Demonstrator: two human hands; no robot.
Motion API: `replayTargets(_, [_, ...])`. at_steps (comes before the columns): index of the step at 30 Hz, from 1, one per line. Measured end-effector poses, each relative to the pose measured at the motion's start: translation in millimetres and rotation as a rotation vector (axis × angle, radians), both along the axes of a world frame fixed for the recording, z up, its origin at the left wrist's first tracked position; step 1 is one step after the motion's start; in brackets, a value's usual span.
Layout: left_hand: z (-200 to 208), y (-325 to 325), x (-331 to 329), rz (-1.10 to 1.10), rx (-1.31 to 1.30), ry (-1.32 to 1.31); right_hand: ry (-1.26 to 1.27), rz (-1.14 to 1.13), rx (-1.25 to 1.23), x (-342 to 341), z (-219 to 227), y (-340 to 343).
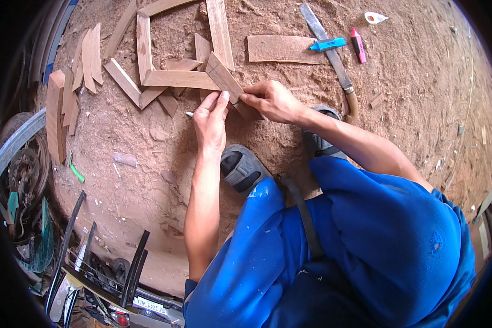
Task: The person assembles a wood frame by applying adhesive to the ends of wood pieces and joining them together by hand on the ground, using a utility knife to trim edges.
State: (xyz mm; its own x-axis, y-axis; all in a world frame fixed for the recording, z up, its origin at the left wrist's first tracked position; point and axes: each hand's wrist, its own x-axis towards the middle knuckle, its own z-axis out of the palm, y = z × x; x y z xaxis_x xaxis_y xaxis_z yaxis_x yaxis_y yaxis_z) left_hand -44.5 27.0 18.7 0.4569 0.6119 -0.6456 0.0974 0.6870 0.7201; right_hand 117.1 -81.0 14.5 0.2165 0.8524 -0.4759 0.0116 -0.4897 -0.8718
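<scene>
A short wooden piece (pixel 224 75) slants across the end of a longer wooden strip (pixel 183 80), where the two overlap. My left hand (pixel 210 123) is closed, thumb and fingertips pinching the lower end of the short piece. A thin pale tip, like a pen's (pixel 189 113), sticks out beside its fingers; the rest is hidden. My right hand (pixel 273 102) is closed too, its fingertips pinching the same piece at its right edge. More strips form an angular frame (pixel 144 46) beyond my hands. Offcuts lie under and around the joint.
On the sawdust-strewn ground, a flat board (pixel 279 49) lies under a blue marker (pixel 328 44) and a wooden-handled long blade (pixel 339 68). Nearby are a pink marker (pixel 358 46) and a white correction-tape dispenser (pixel 375 18). Wooden offcuts (pixel 56 117) stand at left; a motorcycle (pixel 147 306) is lower left.
</scene>
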Motion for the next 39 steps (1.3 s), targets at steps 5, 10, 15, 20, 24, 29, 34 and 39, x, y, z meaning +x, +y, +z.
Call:
replayTargets(5, [-2,1,0,-0.024,0.041,0.008,0.030,-0.037,0.017,-4,0,-1])
replayTargets(10, [2,1,3,0.030,0.037,0.044,0.050,0.021,-0.055,-1,5,2])
replayTargets(15, [0,4,1,0.000,0.050,0.052,0.036,0.054,-0.078,1,9,4])
replayTargets(20, [0,4,3,0.003,0.056,0.060,0.056,0.025,-0.060,-1,7,2])
replayTargets(24, [0,4,3,0.015,0.052,0.045,0.063,0.023,-0.056,-1,7,2])
replayTargets(29, [-1,3,3,0.032,0.049,0.056,0.009,0.029,-0.048,3,8,2])
replayTargets(34, [-10,4,-3,0.035,0.066,0.049,-0.035,-0.185,0.022,18,-7,25])
replayTargets(39, [-6,2,3,0.040,0.074,0.041,-0.053,-0.053,-0.060,37,0,52])
